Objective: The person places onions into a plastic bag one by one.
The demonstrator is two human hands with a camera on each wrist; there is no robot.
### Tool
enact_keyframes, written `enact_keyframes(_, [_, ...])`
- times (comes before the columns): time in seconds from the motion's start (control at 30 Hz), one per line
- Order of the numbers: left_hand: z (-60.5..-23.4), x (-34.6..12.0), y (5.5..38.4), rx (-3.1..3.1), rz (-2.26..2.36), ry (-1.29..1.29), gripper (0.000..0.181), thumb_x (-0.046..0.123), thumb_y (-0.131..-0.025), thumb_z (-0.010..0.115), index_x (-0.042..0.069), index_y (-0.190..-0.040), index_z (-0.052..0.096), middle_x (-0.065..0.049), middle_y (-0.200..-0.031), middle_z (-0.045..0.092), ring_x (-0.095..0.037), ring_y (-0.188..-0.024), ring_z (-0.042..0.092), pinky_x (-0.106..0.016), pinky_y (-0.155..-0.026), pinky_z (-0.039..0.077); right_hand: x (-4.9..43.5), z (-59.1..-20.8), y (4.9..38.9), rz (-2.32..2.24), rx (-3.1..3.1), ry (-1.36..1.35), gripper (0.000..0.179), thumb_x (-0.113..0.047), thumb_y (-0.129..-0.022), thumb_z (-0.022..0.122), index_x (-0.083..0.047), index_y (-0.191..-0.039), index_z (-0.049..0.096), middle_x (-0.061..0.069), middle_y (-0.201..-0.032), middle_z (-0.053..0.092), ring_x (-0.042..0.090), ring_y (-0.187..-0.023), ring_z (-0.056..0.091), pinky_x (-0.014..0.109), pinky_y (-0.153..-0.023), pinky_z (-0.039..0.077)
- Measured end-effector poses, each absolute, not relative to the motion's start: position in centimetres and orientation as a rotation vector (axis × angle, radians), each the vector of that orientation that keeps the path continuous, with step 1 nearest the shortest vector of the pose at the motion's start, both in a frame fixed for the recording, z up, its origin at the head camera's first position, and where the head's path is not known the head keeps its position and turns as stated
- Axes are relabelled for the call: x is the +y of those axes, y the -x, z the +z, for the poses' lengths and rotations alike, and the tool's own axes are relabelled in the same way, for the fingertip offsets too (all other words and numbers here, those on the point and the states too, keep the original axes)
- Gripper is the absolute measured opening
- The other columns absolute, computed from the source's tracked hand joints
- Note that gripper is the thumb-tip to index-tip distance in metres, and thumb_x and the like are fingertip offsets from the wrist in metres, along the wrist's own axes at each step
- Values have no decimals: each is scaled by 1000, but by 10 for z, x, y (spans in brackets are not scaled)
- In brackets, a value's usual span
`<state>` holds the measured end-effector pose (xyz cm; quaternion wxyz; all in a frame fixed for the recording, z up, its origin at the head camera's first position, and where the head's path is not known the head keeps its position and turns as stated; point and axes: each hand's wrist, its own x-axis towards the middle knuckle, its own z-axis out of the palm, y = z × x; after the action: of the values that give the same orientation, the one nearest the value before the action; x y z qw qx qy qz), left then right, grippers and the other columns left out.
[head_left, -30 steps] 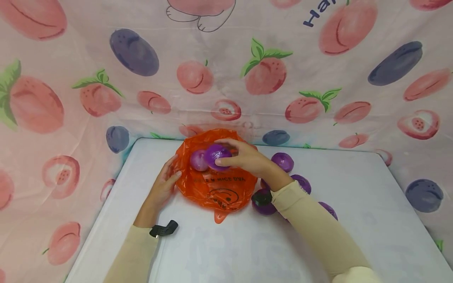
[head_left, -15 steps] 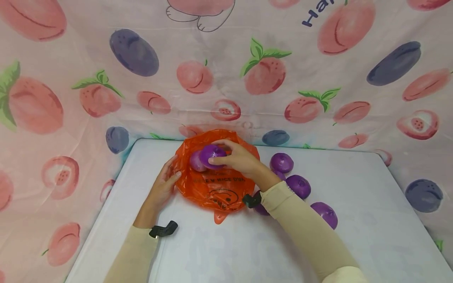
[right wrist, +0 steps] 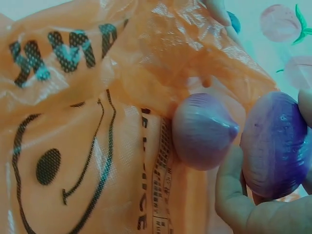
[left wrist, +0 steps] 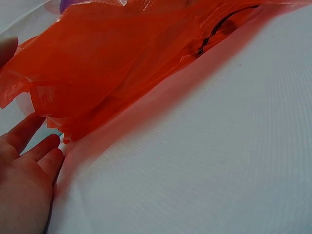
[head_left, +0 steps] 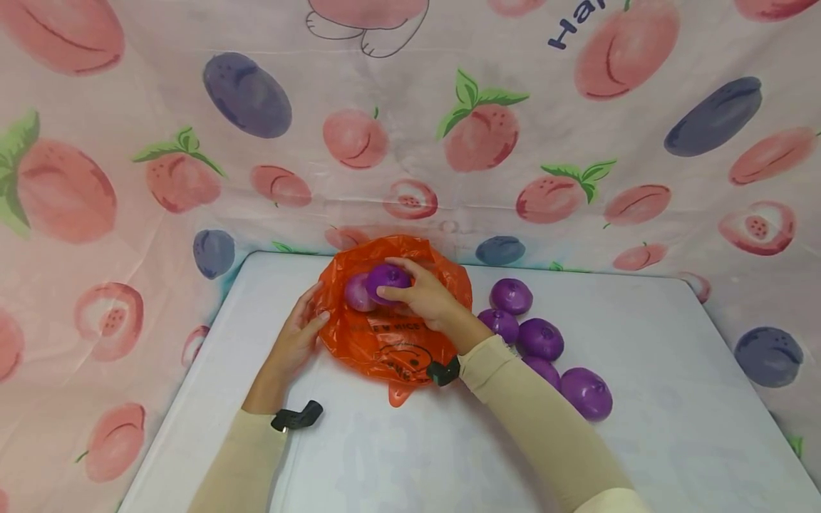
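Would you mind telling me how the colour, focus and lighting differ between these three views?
Head view: even, soft light, sharp throughout, the bag true orange, faint shadows under the onions. Left wrist view: bag vivid red-orange, its near folds soft, its shadow falling on the table. Right wrist view: washed-out teal cast, pale bag, glare on the held onion.

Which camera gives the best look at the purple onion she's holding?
The right wrist view: the held onion fills the frame beside a paler onion, gripped by the right hand. The head view shows it small over the orange bag. The left wrist view shows only bag.
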<state>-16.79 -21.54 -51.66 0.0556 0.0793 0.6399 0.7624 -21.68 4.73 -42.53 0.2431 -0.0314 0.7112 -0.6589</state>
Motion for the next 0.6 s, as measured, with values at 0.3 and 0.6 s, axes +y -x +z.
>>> enact_keyframes(0.3, [-518,-215,168,1936,2315,-251,63,15,-106,55,25,-162,27,-3,-169,22,-14,-148,33,-16,-108,45,40,-439,217,-1829,1999,56,61,-21,-96,72,-29,-151,47,8,-156,40,33,-140,46,47,-110,51])
enact_keyframes(0.6, [-522,-216,170,1943,2312,-260,62,16,-106,54,26,-162,28,-3,-169,23,-14,-148,34,-16,-107,46,39,-447,217,-1853,2006,-58,61,-20,-96,72,-31,-151,48,10,-159,36,36,-144,42,49,-113,48])
